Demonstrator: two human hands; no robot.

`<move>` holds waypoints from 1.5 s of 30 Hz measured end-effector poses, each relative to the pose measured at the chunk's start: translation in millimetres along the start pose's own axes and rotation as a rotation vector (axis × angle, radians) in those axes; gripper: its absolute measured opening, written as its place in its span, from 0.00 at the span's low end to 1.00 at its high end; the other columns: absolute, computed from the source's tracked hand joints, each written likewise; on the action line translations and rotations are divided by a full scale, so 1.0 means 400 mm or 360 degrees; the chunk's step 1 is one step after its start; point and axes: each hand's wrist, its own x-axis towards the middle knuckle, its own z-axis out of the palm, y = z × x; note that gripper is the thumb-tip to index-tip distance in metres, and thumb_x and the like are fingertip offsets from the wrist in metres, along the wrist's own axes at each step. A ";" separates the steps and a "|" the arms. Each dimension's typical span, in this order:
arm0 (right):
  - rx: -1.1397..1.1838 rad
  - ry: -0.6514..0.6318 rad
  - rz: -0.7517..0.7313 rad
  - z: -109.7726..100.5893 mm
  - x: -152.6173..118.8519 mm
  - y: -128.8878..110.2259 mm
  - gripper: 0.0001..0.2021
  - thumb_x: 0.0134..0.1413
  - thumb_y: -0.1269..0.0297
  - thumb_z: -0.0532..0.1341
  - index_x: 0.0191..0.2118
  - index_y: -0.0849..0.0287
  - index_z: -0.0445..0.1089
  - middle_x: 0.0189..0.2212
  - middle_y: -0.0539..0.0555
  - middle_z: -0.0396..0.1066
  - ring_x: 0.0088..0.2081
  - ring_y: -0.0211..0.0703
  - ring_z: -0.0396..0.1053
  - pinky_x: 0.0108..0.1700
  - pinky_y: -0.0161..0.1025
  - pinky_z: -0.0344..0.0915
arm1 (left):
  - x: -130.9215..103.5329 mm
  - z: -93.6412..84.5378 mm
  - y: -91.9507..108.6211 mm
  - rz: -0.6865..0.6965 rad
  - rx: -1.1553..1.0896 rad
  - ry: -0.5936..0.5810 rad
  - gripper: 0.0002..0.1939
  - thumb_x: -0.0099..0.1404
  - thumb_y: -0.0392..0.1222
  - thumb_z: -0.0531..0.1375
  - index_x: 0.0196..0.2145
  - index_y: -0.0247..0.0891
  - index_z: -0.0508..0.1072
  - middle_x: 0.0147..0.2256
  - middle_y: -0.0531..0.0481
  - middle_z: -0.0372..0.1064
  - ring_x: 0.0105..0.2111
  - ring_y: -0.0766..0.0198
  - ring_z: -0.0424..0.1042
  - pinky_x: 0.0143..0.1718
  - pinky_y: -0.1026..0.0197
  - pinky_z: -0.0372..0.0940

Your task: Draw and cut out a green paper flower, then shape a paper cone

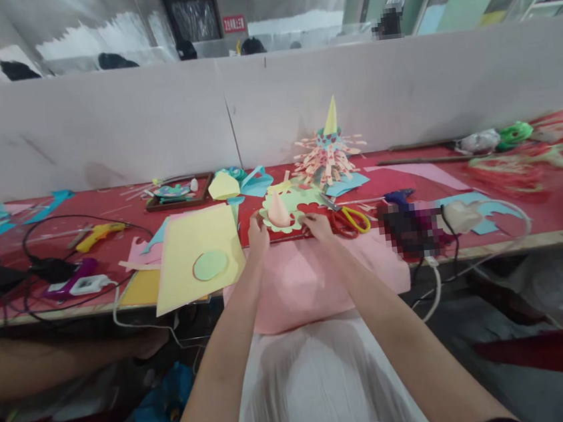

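Note:
A pale pink paper cone [277, 210] stands upright on a light green scalloped paper ring [283, 228], over a red sheet or board. My left hand [258, 232] is closed on the ring's left edge, its fingertips partly hidden. On the other side my right hand [317, 225] has its fingers bent at the ring's right edge; whether they pinch it is too small to tell. Scissors with red and yellow handles [355, 218] lie just right of my right hand. Behind stands a fringed paper figure [329, 159] with a yellow cone top.
Yellow paper sheets [175, 256] with a green circle [211, 265] lie left. A yellow glue gun [100, 237] and cables are farther left. Pink cloth or paper [313, 275] covers the front edge. A dark tray [204, 195] and a blue glue gun [398, 196] lie behind.

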 end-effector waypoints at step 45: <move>-0.1319 0.0137 -0.0380 0.052 -0.073 -0.010 0.16 0.59 0.67 0.51 0.46 0.51 0.73 0.56 0.51 0.64 0.43 0.47 0.71 0.41 0.41 0.66 | 0.004 0.005 0.001 0.0298 0.0420 -0.0110 0.24 0.59 0.40 0.58 0.53 0.36 0.65 0.54 0.38 0.65 0.55 0.52 0.65 0.57 0.49 0.57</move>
